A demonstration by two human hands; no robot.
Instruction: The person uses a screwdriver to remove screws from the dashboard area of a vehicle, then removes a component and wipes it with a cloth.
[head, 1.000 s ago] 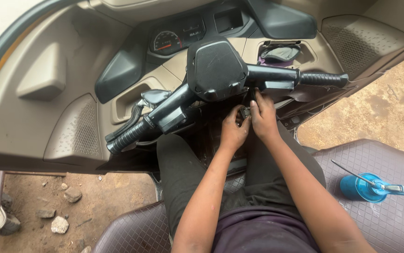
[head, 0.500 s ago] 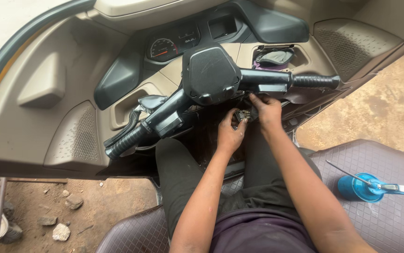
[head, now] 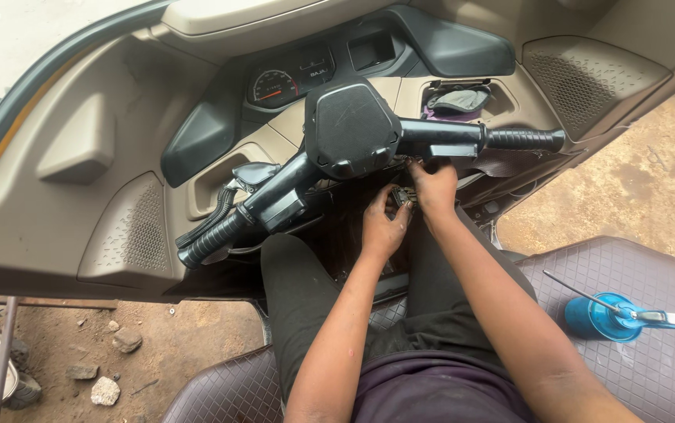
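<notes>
Two hands under the handlebar (head: 369, 157) here: my left hand (head: 383, 227) and right hand (head: 434, 188) pinch a small dark connector (head: 403, 196) between their fingertips, just below the black centre cover. It's too small to tell which way its long axis runs. A blue oil can (head: 600, 316) lies on the seat (head: 651, 368), spout pointing left.

Soft, even daylight; sharp focus; deep shadow under the handlebar (head: 353, 149); slight edge distortion.
</notes>
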